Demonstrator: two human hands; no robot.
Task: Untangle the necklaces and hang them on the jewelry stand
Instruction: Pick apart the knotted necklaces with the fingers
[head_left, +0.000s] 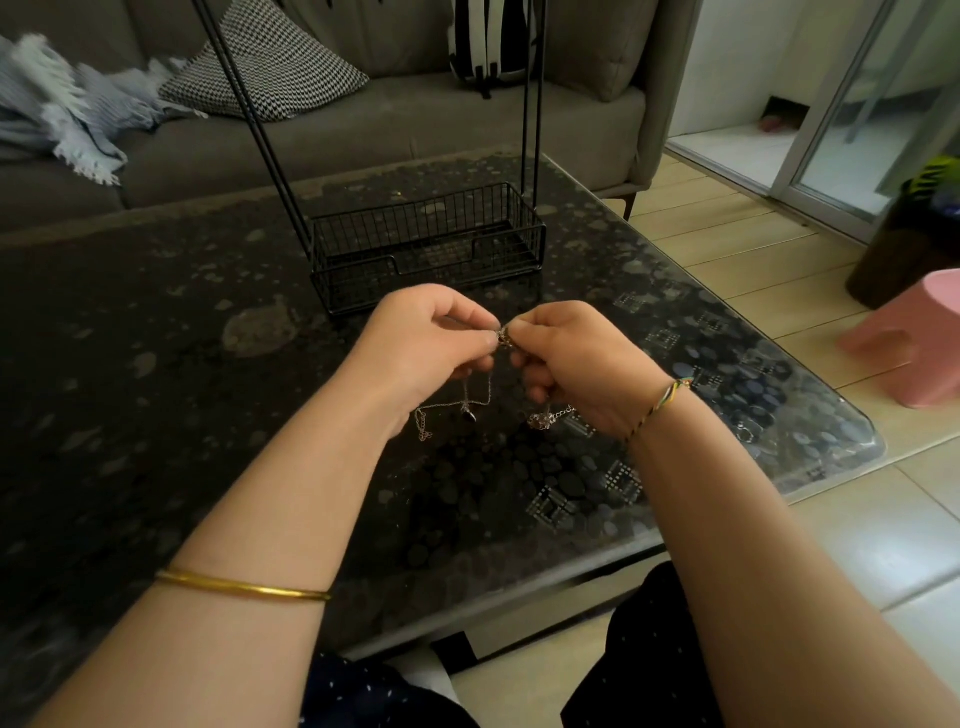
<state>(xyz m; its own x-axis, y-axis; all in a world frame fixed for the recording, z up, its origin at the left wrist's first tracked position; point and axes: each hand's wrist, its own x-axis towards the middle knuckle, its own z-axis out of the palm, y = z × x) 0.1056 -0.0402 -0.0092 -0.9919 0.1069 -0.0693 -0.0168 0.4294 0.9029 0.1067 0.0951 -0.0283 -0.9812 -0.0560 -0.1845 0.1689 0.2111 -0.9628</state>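
Bangle (244, 587) nearest, on left forearm. Left hand (431, 343) and right hand (571, 364) together, both pinching tangled necklaces (505, 338) between them, loose ends dangling just below. Stand (426, 244) just beyond knuckles. Risk of tightening tangle or snapping chain through hard pulling.

Thin, shiny silver-coloured metal necklaces (480, 402) hang at the fingers (485, 338). Beneath the fingers, a smooth, glossy glass worktop (156, 338), dark and pebble-patterned. Just beyond them, a jewelry stand (426, 244) of matt black metal wire. Farther beyond, a sofa (415, 119) in grey cloth. Behind the fingers, a polished gold-coloured bangle (244, 587) and a braided thread bracelet (660, 402).
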